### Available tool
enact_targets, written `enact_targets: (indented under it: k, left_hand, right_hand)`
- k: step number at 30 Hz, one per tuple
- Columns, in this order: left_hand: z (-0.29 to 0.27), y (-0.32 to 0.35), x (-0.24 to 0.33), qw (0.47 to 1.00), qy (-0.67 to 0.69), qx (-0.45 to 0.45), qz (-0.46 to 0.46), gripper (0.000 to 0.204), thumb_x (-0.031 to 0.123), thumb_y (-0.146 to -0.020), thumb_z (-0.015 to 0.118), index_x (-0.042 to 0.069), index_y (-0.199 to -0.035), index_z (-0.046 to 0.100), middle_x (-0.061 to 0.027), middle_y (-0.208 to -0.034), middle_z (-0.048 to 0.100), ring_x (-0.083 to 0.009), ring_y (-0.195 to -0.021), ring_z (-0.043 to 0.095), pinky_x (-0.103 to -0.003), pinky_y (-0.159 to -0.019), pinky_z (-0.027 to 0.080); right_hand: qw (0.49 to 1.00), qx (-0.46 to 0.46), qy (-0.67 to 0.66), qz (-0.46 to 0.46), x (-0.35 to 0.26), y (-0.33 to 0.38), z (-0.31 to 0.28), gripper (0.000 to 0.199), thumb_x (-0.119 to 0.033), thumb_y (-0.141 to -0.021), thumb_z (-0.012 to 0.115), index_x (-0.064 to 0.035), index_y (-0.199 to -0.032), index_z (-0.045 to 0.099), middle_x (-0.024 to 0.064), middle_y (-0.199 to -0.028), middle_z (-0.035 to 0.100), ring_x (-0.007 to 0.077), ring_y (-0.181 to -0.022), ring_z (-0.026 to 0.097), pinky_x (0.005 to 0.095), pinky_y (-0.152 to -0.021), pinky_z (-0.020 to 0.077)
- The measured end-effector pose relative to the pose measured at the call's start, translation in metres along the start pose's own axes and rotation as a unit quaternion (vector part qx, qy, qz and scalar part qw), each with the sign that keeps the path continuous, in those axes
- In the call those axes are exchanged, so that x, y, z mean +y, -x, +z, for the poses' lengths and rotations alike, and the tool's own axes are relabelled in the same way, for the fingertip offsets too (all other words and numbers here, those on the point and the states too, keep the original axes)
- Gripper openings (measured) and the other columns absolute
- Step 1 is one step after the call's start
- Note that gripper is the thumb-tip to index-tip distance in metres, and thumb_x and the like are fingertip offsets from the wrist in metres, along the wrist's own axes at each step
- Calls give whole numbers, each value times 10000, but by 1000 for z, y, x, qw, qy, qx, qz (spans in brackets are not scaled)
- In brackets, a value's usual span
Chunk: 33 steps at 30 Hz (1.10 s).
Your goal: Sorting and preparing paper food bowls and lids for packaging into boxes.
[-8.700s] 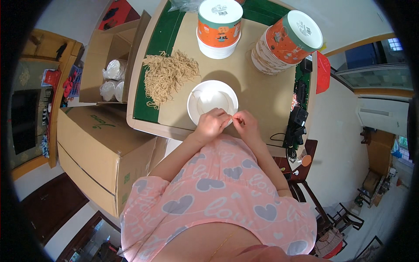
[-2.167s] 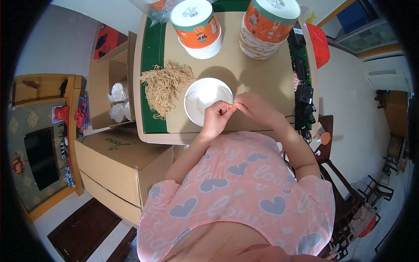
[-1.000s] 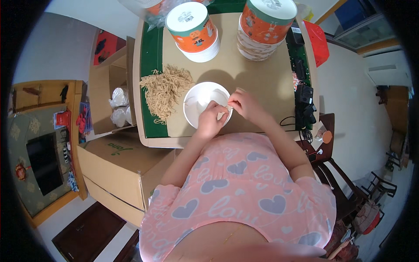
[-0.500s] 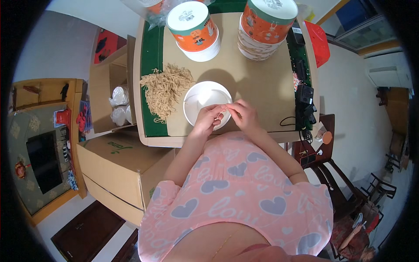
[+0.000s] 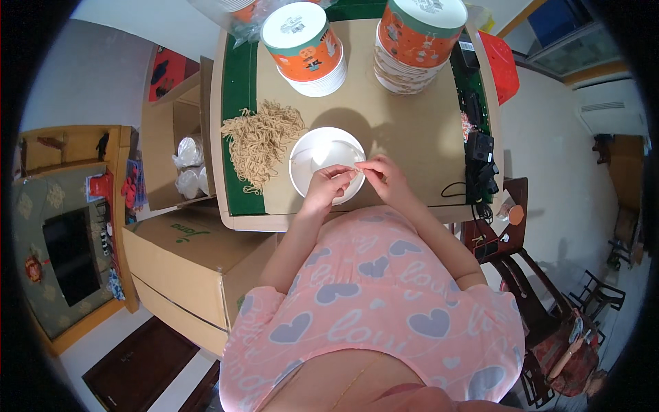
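A white round paper tub [image 5: 302,154] stands at the table's near edge, its mouth facing up. Over its near right rim my left hand [image 5: 328,185] and my right hand [image 5: 384,180] meet, fingertips pinched closely together. Between them shows a bit of a thin pale strand, mostly hidden by the fingers. To the left of the tub lies a loose heap of tan cords [image 5: 261,141]. Farther back rise two stacks of tubs, a left stack [image 5: 305,58] and a taller right stack [image 5: 419,44], each topped by an upside-down orange and green printed tub.
Black adapters and cables [image 5: 479,147] line the table's right edge. Clear plastic wrapping [image 5: 240,24] lies at the back left. Large cardboard boxes [image 5: 185,250] stand on the left, and a dark wooden chair [image 5: 542,288] on the right. Another person's arm [image 5: 568,357] shows at lower right.
My fingertips have shifted slightly at the tub's rim, the right hand turning a little and staying against the left. At lower right the other person has moved. The cord heap and stacks look unchanged.
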<state>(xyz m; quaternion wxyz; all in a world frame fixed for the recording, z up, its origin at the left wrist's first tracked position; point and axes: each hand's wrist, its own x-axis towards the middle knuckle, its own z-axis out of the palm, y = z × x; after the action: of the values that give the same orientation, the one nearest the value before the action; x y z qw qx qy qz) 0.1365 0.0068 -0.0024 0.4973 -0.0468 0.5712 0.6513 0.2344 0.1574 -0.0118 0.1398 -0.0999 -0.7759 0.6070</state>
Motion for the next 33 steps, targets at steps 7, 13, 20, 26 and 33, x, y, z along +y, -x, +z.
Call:
enact_targets:
  k: [7, 13, 20, 26, 33]
  left_hand:
    - [8, 8, -1, 980, -170, 36, 101, 111, 124, -817, 659, 29, -872, 646, 35, -665, 533, -9, -512, 375, -171, -454, 261]
    - [9, 10, 2, 992, -97, 38, 65, 118, 106, -846, 611, 24, -909, 669, 3, -778, 644, -25, -595, 454, -181, -490, 347]
    - [11, 5, -5, 973, -187, 47, 131, 118, 64, -835, 617, 14, -928, 671, -4, -768, 645, -28, -604, 492, -171, -512, 377]
    - [5, 3, -12, 958, -220, 51, 177, 91, 42, -841, 592, 3, -891, 657, -20, -780, 653, -50, -631, 532, -193, -572, 432]
    - [-3, 19, -3, 973, -177, 58, 137, 57, 21, -844, 576, -12, -861, 619, -40, -784, 647, -64, -698, 578, -203, -586, 444]
  right_hand:
    - [998, -40, -7, 57, 3, -5, -2, 91, -86, -815, 636, -51, -897, 648, 32, -792, 552, 101, -663, 521, 229, -591, 423]
    - [998, -17, 21, 56, 5, -6, -2, 84, -103, -786, 648, -35, -816, 607, 45, -753, 548, 128, -613, 532, 257, -563, 435]
    - [998, -21, 34, 43, -4, -6, -3, 101, -108, -774, 645, -33, -812, 589, 74, -759, 551, 170, -625, 561, 286, -570, 453]
    - [998, -16, 61, 19, -1, -5, 0, 109, -102, -763, 650, -45, -839, 597, 72, -754, 549, 181, -613, 562, 288, -560, 450]
    - [993, -67, 93, 32, -19, 3, 6, 217, -87, -764, 635, -93, -975, 583, 86, -884, 612, 207, -711, 624, 315, -590, 482]
